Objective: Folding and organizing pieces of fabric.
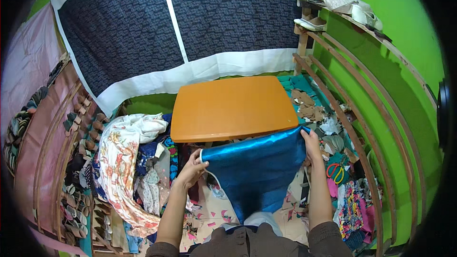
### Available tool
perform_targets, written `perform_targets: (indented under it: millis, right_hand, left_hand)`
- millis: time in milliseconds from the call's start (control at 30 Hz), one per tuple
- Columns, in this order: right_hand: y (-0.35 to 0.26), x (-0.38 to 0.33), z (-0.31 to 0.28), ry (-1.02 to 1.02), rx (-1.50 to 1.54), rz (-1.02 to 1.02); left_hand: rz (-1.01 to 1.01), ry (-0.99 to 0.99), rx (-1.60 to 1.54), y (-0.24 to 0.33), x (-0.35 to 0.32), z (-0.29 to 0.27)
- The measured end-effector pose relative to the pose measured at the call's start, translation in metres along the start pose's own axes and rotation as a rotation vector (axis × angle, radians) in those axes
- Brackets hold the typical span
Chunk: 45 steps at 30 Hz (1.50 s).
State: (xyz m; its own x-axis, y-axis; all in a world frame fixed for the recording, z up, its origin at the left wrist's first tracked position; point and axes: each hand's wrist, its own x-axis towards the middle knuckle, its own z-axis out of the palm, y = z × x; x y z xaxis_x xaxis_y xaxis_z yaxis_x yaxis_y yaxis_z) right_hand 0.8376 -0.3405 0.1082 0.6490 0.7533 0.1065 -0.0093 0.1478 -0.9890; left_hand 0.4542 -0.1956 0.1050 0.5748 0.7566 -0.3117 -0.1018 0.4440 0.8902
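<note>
Left hand (192,171), right hand (312,145) pinching blue cloth (254,166) at top corners, stretched between them, hanging below the grip

Blue cloth (257,166) hides some floor (293,227); blk. obj. (443,114), prob. round, cut off R.

Single view from the left of two head-worn fisheye cameras, set above the wearer's brown garment (247,243) at 6 o'clock, upright, and facing forward and downward. The left hand (192,170) at 7 o'clock and the right hand (312,146) near 4 o'clock lie close to the lens, with the orange table (233,107) beyond them at the dial's centre. Farther off stand the dark patterned hanging (238,12) at 12 o'clock and, toward 2 o'clock, the green wall (404,38).
</note>
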Motion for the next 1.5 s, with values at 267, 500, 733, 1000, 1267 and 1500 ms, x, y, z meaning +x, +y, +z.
perform_targets:
  millis: [267,500,733,1000,1267,1500]
  right_hand:
    - [0.018,0.120,0.010,-0.030,-0.464,-0.072]
    - [0.028,0.234,0.053,-0.194,-0.651,-0.185]
    - [0.044,0.340,0.087,-0.252,0.098,0.176]
    - [0.103,0.466,0.100,-0.107,0.148,0.160]
    - [0.177,0.549,0.128,-0.105,-0.038,0.416]
    - [0.217,0.576,0.169,-0.123,0.020,0.399]
  left_hand:
    - [0.330,0.052,0.280,0.055,0.087,-0.011]
    - [0.379,0.374,0.446,0.103,0.196,-0.048]
    - [0.423,0.565,0.335,0.130,0.314,-0.053]
    - [0.488,0.406,0.076,0.166,0.430,-0.052]
    - [0.411,0.671,0.140,0.138,0.530,-0.069]
    - [0.331,0.816,0.208,0.108,0.585,-0.107]
